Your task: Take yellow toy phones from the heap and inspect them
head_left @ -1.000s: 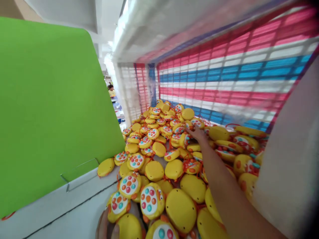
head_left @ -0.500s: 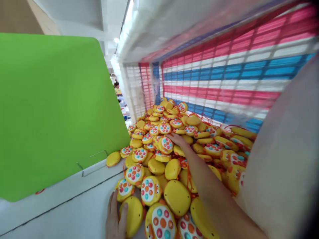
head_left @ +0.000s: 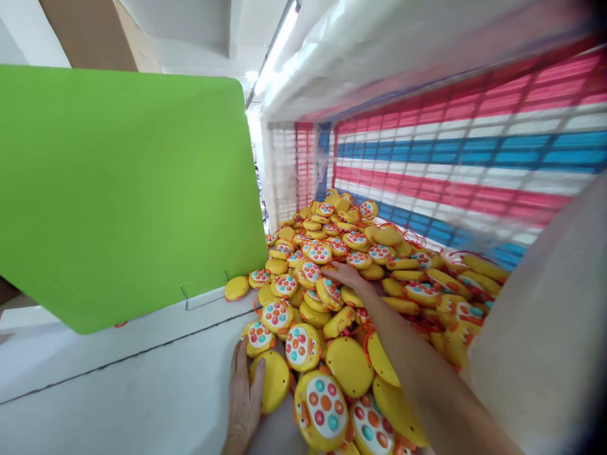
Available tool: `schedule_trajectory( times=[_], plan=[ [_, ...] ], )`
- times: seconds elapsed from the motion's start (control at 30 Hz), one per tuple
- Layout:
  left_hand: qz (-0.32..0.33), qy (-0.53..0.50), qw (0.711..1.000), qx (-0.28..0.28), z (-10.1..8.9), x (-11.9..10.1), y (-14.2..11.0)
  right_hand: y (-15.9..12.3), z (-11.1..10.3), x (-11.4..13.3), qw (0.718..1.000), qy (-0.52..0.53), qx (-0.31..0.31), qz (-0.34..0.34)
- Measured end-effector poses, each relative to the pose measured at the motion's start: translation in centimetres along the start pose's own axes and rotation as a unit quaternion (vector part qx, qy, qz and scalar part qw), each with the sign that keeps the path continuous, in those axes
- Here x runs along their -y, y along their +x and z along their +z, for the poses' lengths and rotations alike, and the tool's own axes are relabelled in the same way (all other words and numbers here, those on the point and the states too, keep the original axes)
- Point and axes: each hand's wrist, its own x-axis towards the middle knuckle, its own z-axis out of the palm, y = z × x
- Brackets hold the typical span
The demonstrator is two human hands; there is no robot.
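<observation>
Big heap of yellow toys (head_left: pixel 351 278) with coloured buttons, spread over the white surface (head_left: pixel 142 392) and piled up toward the far end. Right hand (head_left: pixel 348 275) is stretched out flat on top of the heap mid-pile, fingers spread, not gripping anything. Left hand (head_left: pixel 244 398) lies open at the near edge, palm against a face-down toy (head_left: pixel 272 379). A green board (head_left: pixel 118 189) stands along the left, clipped to the surface. A striped red-white-blue bag (head_left: pixel 450 164) walls off the right and back.

head cam | 1 view | looks forward-down | close over toy pile (head_left: pixel 341 278)
</observation>
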Motion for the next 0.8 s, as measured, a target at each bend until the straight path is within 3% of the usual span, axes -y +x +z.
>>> schedule_trajectory(
  times=[0.37, 0.57, 0.67, 0.77, 0.8],
  plan=[
    [-0.013, -0.026, 0.999, -0.031, -0.4, -0.6, -0.1, -3.3, 3.5, 5.5, 0.998, 0.041, 0.042, -0.039],
    [-0.043, -0.02, 0.998, -0.028, -0.9, -1.4, -0.8, -7.3, 1.8, 8.6, 0.993, 0.066, 0.022, -0.098],
    [-0.054, -0.004, 0.999, 0.007, -3.1, -2.1, -3.3, -11.5, 0.0, 10.0, 0.989, 0.075, -0.003, -0.126],
    [-0.059, 0.051, 0.996, 0.047, -8.0, -2.2, -7.1, -18.8, -1.6, 10.2, 0.977, 0.101, -0.033, -0.187],
    [-0.062, 0.074, 0.994, 0.058, -10.1, -2.0, -8.6, -22.0, -1.9, 9.7, 0.962, 0.118, -0.051, -0.24]
  ],
)
